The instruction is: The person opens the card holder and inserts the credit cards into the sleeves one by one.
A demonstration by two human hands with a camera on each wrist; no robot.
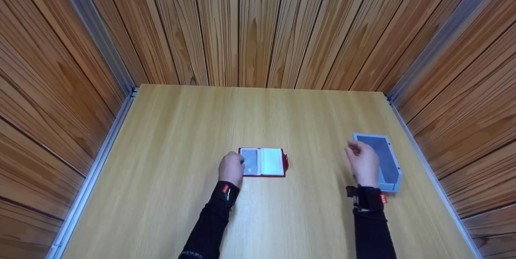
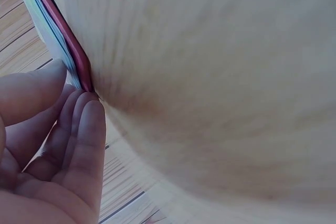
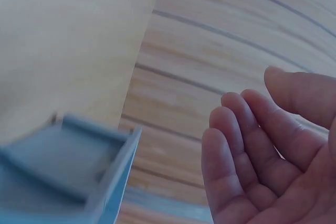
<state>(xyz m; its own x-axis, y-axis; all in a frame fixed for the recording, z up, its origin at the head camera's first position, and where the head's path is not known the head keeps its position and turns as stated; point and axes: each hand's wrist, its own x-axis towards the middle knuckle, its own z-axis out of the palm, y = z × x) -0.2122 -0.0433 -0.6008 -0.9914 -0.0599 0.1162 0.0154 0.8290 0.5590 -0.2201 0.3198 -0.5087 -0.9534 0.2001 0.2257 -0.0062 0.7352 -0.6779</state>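
Note:
A small red card holder (image 1: pixel 272 162) lies spread open on the table, its clear sleeves facing up and a clasp tab on its right side. My left hand (image 1: pixel 231 169) is at the holder's left edge. The left wrist view shows that hand (image 2: pixel 63 140) pinching a corner, the thumb on the sleeves and the fingertips by the red cover (image 2: pixel 77 59). Over by the blue-grey bin (image 1: pixel 389 187), my right hand (image 1: pixel 365 165) hovers at its left side. Its fingers (image 3: pixel 220 166) are loosely bent, with nothing held in them.
The bin (image 3: pixel 113 179) stands on the right part of the wooden table (image 1: pixel 193 122), near the right edge. Wood-plank walls (image 1: pixel 258 29) rise behind and at both sides, with grey metal strips (image 1: pixel 96 158) along the table's sides.

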